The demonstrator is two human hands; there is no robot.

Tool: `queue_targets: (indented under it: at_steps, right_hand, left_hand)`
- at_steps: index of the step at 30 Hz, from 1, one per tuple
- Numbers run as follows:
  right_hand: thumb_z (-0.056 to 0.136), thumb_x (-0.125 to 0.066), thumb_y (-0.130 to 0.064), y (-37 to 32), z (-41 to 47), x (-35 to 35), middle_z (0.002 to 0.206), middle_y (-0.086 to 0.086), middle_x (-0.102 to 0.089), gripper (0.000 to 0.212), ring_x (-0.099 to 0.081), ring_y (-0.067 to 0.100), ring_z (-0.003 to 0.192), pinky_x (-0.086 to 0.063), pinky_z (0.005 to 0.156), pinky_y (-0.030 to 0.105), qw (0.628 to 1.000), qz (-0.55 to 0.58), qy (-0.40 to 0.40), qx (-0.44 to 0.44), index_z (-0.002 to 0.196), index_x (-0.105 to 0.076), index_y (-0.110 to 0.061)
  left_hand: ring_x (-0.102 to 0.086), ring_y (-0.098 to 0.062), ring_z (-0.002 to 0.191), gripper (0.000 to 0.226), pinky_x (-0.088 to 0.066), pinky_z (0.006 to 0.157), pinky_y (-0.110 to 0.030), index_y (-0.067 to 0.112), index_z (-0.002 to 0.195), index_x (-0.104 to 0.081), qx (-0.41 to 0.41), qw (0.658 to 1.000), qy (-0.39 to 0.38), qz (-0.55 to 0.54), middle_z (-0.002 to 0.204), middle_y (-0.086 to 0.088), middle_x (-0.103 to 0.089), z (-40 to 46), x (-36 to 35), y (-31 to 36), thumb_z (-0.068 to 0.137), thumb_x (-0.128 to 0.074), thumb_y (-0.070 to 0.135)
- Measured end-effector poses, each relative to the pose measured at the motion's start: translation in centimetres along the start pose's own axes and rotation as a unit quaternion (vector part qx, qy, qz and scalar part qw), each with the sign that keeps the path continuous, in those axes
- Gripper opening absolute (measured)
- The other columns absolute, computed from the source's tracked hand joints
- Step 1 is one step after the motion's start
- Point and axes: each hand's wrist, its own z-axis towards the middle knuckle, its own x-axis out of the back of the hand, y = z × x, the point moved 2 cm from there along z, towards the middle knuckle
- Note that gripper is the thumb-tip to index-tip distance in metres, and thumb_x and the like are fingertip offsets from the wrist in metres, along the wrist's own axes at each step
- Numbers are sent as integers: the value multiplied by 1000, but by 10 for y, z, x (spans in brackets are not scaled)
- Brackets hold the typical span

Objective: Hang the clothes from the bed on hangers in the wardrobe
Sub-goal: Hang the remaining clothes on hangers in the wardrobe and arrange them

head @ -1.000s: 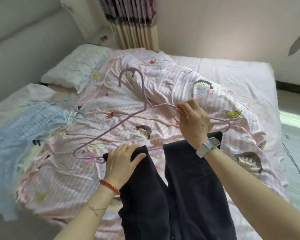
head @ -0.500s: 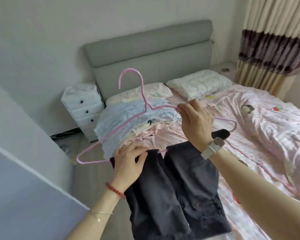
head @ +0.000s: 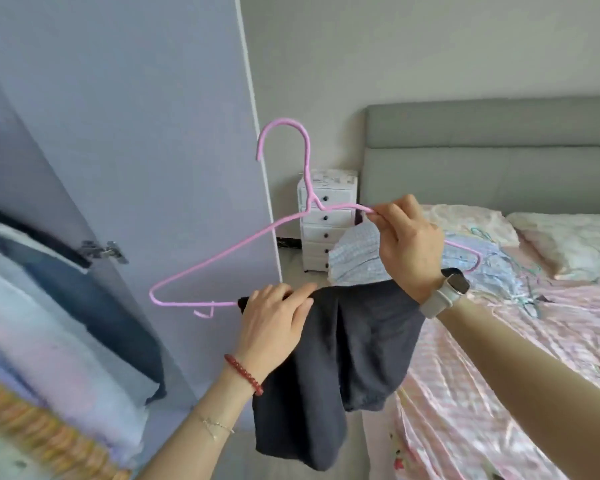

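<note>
— What have the fingers got?

— The right hand pinches the pink hanger by its upper arm; the left hand grips the dark trousers draped over the bottom bar.

— And the wardrobe?

— Off to the left — the left hand is nearer. The hanger's long axis slants down toward it, hook up.

Wardrobe clothes blurred — perhaps folded.

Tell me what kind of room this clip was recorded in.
A home bedroom, most likely. A bed with a pink striped cover and grey headboard fills the right side, a white drawer unit stands beside it, and an open wardrobe door with clothes hanging inside is at left.
</note>
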Motion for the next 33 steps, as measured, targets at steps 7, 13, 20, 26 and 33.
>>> queue_targets:
  at_steps: [7,13,20,26,33]
  right_hand:
    - [91,-42,-27,-81,-24,-71,76,11,-57,32,-53,32,46,-35,39,26,993,88,-78,17,85,-67,-8]
    - [91,-40,-28,-165,-40,-118,75,9,-57,32,-49,32,40,-34,40,26,964,209,-149,73,86,-65,-7]
    - [92,-40,-29,-260,-70,-162,66,7,-63,33,-55,32,45,-33,42,26,884,337,-277,165,84,-64,-7]
    - [92,-51,-22,-337,-101,-159,77,9,-69,23,-62,33,66,-36,55,29,806,428,-364,185,87,-69,-8]
    - [93,-51,-23,-405,-116,-144,86,5,-67,21,-54,16,73,-43,65,29,706,500,-470,174,95,-68,-10]
  left_hand:
    - [-60,-26,68,51,-48,62,-36,15,107,-68,135,981,12,136,74,2,-68,-81,54,-98,84,-39,50]
    - [-58,-28,73,57,-42,66,-36,22,89,-69,292,923,23,251,75,-1,-65,-140,92,-145,73,-40,68]
    - [-57,-27,88,34,-35,81,-37,17,87,-66,399,861,163,270,92,-4,-63,-209,139,-154,83,-43,42]
    - [-47,-23,103,38,-36,87,-38,13,110,-60,459,791,273,299,112,-7,-60,-243,213,-147,87,-40,35]
    - [-57,-1,74,21,-42,77,-26,26,78,-58,506,714,480,65,72,14,-61,-257,233,-158,93,-45,33]
